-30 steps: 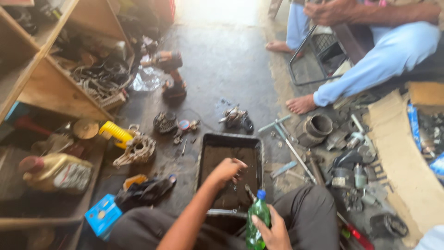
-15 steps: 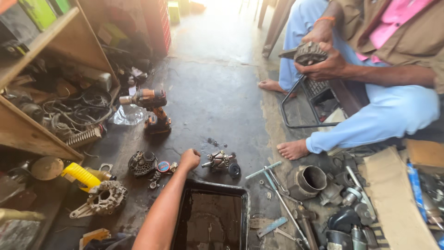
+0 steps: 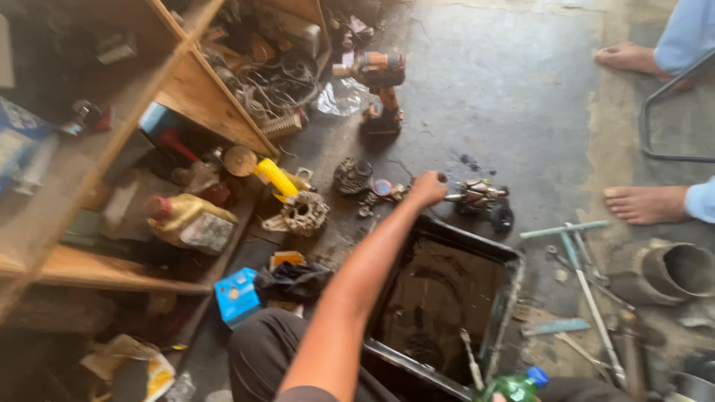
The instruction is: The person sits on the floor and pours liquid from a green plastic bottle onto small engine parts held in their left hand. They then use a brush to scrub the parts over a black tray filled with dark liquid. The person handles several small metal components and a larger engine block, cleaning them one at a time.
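Oil-stained concrete floor (image 3: pixel 514 97) of a workshop, strewn with metal parts, with wooden shelving (image 3: pixel 201 97) at the left and another person's bare feet (image 3: pixel 644 202) at the far right. Left hand (image 3: pixel 427 187), arm stretched forward over a black tray (image 3: pixel 506 257), closes its curled fingers on the shaft end of a small motor part (image 3: pixel 480 197) lying on the floor just beyond the tray's far edge. Right hand barely enters at the near edge beside a green bottle (image 3: pixel 514 387); its grasp cannot be told.

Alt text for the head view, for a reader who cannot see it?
The person's left hand reaches over a black tray to grip a small metal motor part on the oily concrete floor. A cordless drill stands beyond; another person's bare feet rest nearby.
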